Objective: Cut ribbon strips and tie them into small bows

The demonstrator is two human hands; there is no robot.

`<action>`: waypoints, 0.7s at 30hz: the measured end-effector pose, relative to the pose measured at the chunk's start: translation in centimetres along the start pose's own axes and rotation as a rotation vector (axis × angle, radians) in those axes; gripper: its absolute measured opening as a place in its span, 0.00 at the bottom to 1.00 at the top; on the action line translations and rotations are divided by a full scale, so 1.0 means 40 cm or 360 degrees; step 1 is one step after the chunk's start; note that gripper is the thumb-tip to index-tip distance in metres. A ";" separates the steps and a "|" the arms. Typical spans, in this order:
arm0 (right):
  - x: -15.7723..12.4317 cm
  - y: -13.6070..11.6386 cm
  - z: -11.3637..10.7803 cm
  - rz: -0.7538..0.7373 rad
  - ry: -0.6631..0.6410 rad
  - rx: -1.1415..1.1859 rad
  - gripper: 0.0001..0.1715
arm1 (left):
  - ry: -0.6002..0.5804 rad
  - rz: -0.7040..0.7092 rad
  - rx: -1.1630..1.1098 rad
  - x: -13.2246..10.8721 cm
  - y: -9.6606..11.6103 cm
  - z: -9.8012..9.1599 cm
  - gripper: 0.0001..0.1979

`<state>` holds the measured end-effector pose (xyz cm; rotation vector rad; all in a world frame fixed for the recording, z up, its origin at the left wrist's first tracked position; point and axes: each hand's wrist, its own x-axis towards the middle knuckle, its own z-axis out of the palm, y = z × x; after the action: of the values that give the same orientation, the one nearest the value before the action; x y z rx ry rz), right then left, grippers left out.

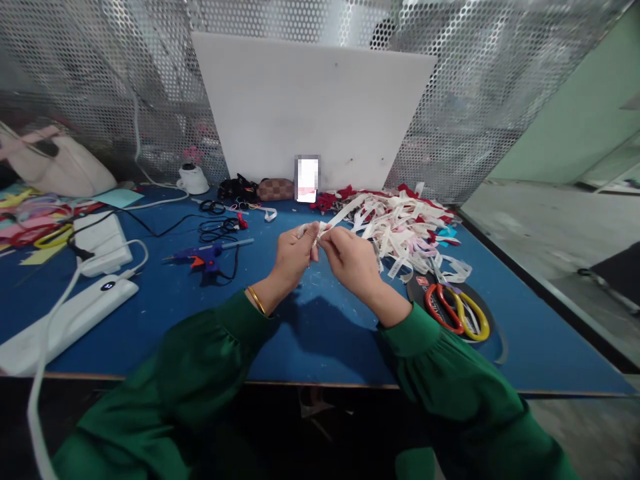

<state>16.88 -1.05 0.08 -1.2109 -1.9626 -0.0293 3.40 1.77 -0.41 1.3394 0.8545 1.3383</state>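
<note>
My left hand point(294, 253) and my right hand point(350, 259) meet above the middle of the blue table. Between the fingertips of both is a white ribbon point(321, 230), bunched up where they pinch it. One strip of it runs off to the upper right, toward a heap of white, pink and red ribbon pieces point(395, 223). The fingers of each hand are closed, and they hide most of the bunched part. A gold bangle circles my left wrist. To the left of my hands lies a blue glue gun point(205, 259) with an orange trigger.
Scissors point(457, 310) with red and yellow handles rest on a dark round disc at the right. A lit phone point(307, 179) leans against a white board point(315, 107). Power strips point(70, 327) and cables lie left, near a white mug point(193, 179) and pale bag point(60, 163).
</note>
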 end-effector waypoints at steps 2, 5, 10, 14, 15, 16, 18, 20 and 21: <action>0.000 -0.004 -0.001 -0.0022 -0.0041 -0.0056 0.11 | 0.0043 -0.0013 -0.0037 0.001 0.005 -0.003 0.23; -0.001 -0.007 0.001 -0.0104 -0.0055 -0.0110 0.11 | 0.0003 -0.0139 -0.0237 0.008 0.011 -0.011 0.20; -0.002 -0.001 0.005 -0.0215 -0.0043 -0.0185 0.11 | -0.0114 -0.0458 -0.0511 0.021 0.019 -0.026 0.18; 0.001 0.006 0.008 -0.0185 -0.0068 -0.0008 0.12 | -0.0164 -0.0602 -0.0655 0.026 0.026 -0.028 0.18; 0.002 0.007 0.008 -0.0173 -0.0082 0.0050 0.12 | -0.0165 -0.0622 -0.0677 0.026 0.027 -0.029 0.17; 0.003 0.008 0.009 -0.0160 -0.0100 0.0106 0.12 | -0.0163 -0.0633 -0.0689 0.026 0.027 -0.029 0.17; 0.003 0.008 0.011 -0.0105 -0.0113 0.0222 0.13 | -0.0158 -0.0623 -0.0669 0.027 0.027 -0.030 0.17; 0.004 0.008 0.014 0.0031 -0.0103 0.0381 0.13 | -0.0163 -0.0579 -0.0607 0.027 0.027 -0.031 0.17; 0.004 0.008 0.015 0.0123 -0.0088 0.0477 0.13 | -0.0164 -0.0552 -0.0573 0.028 0.026 -0.032 0.17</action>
<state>16.70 -0.51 -0.32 -1.0964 -1.8845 0.3296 2.13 2.80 0.71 0.9225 0.6977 1.0789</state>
